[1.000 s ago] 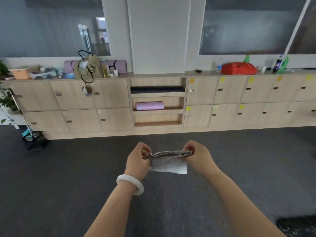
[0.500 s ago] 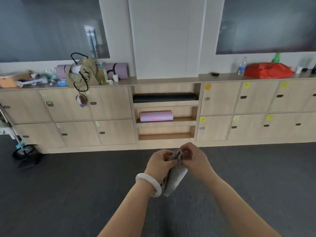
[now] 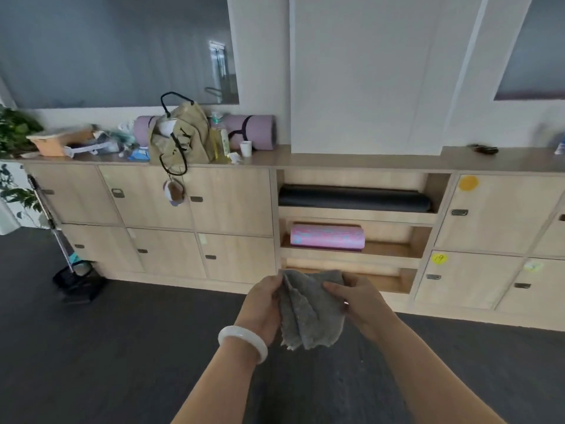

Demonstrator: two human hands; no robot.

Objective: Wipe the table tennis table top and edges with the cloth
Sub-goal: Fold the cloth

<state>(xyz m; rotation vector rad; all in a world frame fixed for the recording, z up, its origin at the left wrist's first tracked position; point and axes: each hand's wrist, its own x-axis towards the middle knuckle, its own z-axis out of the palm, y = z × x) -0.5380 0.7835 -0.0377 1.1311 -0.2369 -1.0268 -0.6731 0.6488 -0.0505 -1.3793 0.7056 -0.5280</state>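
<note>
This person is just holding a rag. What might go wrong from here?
The grey cloth is bunched between the left hand and right hand, its lower part hanging free; wiping with it crumpled may clean unevenly. The bracelet on the left wrist might knock a table edge. No table tennis table is in view, only cabinets.

Soft, even daylight fills the room, with no hard shadows. Wide-angle distortion bows the cabinet (image 3: 232, 203) lines. Beyond its right end, things smear into blur.

Wooden lockers (image 3: 189, 209) along white wall (image 3: 367, 71); dark floor (image 3: 107, 347).
</note>
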